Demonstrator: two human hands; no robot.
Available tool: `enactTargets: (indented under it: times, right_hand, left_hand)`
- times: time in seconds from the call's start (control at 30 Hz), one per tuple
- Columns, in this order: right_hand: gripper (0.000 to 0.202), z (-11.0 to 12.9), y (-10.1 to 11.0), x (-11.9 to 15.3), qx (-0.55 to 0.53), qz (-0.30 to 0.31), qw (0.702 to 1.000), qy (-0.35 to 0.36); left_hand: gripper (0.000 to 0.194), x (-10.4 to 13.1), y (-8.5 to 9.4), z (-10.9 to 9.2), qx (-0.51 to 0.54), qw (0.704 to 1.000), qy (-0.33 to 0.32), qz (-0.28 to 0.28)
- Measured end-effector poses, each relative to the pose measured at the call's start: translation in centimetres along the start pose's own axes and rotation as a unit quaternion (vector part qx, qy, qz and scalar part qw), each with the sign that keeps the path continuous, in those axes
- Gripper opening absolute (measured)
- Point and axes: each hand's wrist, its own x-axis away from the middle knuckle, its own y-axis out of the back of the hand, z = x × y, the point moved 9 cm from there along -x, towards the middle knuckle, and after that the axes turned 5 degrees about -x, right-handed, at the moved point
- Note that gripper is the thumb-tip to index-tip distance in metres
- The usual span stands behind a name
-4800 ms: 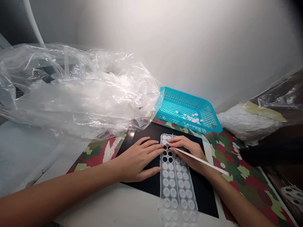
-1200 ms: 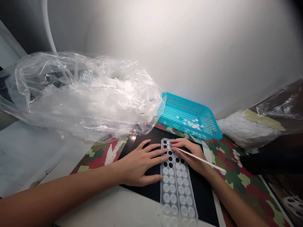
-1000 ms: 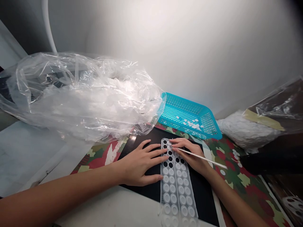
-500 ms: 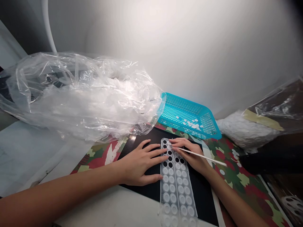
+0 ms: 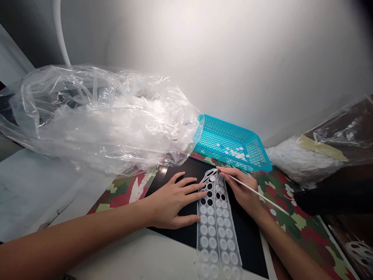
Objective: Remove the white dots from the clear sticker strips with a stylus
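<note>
A long translucent strip with rows of round pockets (image 5: 216, 233) lies on a black board (image 5: 180, 212). White discs show in many of the pockets, and several near the far end look black. The strip's far end is bent upward. My left hand (image 5: 171, 204) lies spread, its fingertips on the strip's left edge. With my right hand (image 5: 243, 190) I pinch a thin white stick (image 5: 262, 196) that slants down to the right. Those fingers are at the raised far right corner of the strip; whether they also grip it I cannot tell.
Behind the board stands a blue perforated basket (image 5: 233, 136) with several white discs in it. A big clear plastic bag (image 5: 116, 120) of white material bulges at the left. Another bag (image 5: 309, 159) lies at the right. Camouflage-patterned cloth (image 5: 303, 229) covers the table.
The far end of the strip has lifted and bent. My right hand has shifted slightly up and right, and the stick has swung with it. My left hand stays in place.
</note>
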Motion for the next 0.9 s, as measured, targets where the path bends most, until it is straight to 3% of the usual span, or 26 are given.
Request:
enactTargets:
  times: [0.17,0.37,0.47,0.63,0.73,0.83,0.9]
  right_hand:
    - [0.014,0.4,2.4,-0.2,0.036,-0.085,0.996,-0.007]
    - [0.013,1.6,7.7,-0.6,0.049,-0.234,0.971,0.002]
    - [0.014,1.7,9.4,-0.9,0.083,-0.251,0.964,0.007]
    - [0.008,1.8,8.5,-1.3,0.124,-0.186,0.974,0.032]
    - [0.006,2.0,5.0,-1.2,0.051,-0.061,0.995,0.063]
    - [0.007,1.1,0.5,-0.5,-0.029,0.085,0.996,0.026]
    - [0.01,0.5,-1.5,0.1,-0.057,0.137,0.989,-0.002]
  left_hand:
    - [0.057,0.1,0.1,0.0,0.0,1.0,0.003,-0.002]
    - [0.056,0.1,-0.2,0.0,-0.004,1.0,0.004,0.016]
    - [0.056,0.1,-0.1,0.0,-0.005,1.0,0.002,0.011]
    - [0.06,0.0,0.1,-0.2,0.001,1.0,-0.006,0.009]
    - [0.06,-0.1,0.2,-0.7,0.009,1.0,-0.027,0.014]
    - [0.06,-0.1,0.1,-1.0,0.018,0.999,-0.046,0.02]
    - [0.06,0.0,0.0,-1.1,0.022,0.998,-0.053,0.022]
